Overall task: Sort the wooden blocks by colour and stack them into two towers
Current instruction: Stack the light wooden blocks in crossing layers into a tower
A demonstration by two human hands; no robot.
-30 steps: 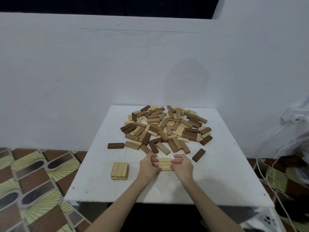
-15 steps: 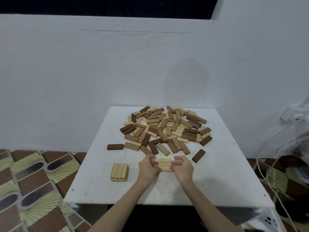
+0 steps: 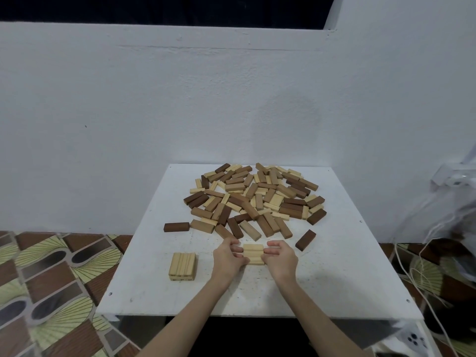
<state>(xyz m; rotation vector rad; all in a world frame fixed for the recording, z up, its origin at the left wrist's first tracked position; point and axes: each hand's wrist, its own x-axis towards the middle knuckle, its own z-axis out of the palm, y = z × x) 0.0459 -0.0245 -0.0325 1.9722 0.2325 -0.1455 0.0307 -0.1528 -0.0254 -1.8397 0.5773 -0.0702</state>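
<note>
You've got your left hand (image 3: 228,256) and right hand (image 3: 279,257) pinching the ends of that pale block row (image 3: 253,254) near the table's (image 3: 334,279) front, so squeeze evenly and square it up before adding another layer.

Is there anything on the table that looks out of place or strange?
Nothing looks damaged. Two dark blocks lie apart from the mixed pile: one to its left, one at its near right. The light stack looks tidy.
</note>
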